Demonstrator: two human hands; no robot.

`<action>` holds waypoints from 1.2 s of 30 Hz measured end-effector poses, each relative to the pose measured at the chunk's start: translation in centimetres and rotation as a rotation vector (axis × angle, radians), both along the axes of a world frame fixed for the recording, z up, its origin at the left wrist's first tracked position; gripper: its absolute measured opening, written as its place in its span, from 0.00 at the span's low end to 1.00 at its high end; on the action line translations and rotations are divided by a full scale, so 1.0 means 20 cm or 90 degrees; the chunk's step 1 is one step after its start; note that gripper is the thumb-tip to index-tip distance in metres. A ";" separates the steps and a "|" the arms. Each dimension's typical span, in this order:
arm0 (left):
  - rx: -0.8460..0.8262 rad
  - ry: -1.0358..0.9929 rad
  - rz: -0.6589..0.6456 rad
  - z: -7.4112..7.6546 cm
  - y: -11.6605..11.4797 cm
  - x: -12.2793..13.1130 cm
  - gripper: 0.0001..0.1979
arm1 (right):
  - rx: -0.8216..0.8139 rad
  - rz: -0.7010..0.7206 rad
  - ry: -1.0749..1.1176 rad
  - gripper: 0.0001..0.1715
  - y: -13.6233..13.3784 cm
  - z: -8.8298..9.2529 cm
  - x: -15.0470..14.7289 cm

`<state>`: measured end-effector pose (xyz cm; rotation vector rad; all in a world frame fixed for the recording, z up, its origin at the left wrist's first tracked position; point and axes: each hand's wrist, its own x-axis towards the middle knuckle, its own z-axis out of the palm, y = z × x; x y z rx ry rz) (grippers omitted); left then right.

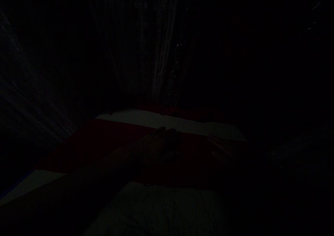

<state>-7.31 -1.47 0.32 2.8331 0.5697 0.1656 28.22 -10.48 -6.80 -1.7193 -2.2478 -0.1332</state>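
The picture is very dark. A red cloth-like sheet (104, 138) lies in front of me, its kind hard to make out. My left hand (161, 143) rests on or just over the red, back up, fingers stretched toward the far side. To its right, my right hand (223, 147) is also over the red, its fingers pointing away to the left and looking extended. Neither hand shows anything in it. A pale strip (188, 124) runs along the far edge of the red, just beyond my fingertips.
Nearer to me is a pale surface (161, 208), mostly in shadow. A thin blue edge (18, 183) borders the left side. Behind, faint hanging folds (159, 55) rise with small glints (179, 45) beside them. The right side is almost black.
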 end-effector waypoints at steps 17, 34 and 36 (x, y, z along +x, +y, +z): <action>0.001 -0.032 -0.015 -0.02 0.01 -0.01 0.34 | 0.016 0.030 -0.011 0.33 -0.06 0.00 0.11; 0.090 -0.076 0.014 -0.08 0.03 0.00 0.33 | 0.017 -0.164 -0.027 0.35 -0.05 0.09 0.01; 0.110 -0.085 0.030 -0.08 0.02 0.00 0.33 | 0.014 -0.137 -0.018 0.37 -0.06 0.14 -0.05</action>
